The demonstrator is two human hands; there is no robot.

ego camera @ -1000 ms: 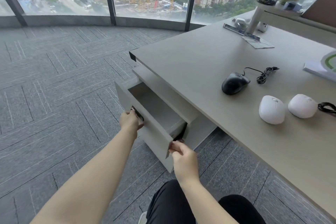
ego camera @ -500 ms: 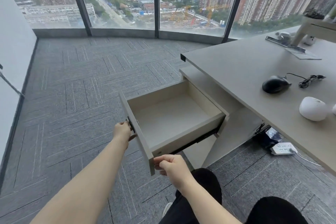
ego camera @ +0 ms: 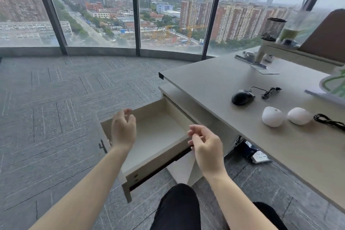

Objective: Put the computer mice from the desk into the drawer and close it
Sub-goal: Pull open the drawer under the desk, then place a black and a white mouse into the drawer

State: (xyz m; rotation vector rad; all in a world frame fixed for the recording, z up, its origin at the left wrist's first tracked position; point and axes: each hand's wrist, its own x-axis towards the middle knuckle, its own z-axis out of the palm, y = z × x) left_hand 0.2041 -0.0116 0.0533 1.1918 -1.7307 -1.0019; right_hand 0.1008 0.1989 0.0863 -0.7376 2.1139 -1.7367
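1. Computer mice: black mouse (ego camera: pixel 242 97) and two white mice (ego camera: pixel 273 116) (ego camera: pixel 299 115) near the desk's (ego camera: pixel 214 84) front edge.
2. Drawer (ego camera: pixel 158 136): pulled out.
3. Left hand (ego camera: pixel 123 129) and right hand (ego camera: pixel 207 147): loosely curled, holding nothing.

I see the drawer (ego camera: pixel 155 136) pulled open and bare inside; on the desk (ego camera: pixel 214 80) lie a black corded mouse (ego camera: pixel 242 97) and two white mice (ego camera: pixel 273 117) (ego camera: pixel 299 115) side by side

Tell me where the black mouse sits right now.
In the head view, the black mouse lies on the desk at right, beside its coiled cable and beyond the two white mice.
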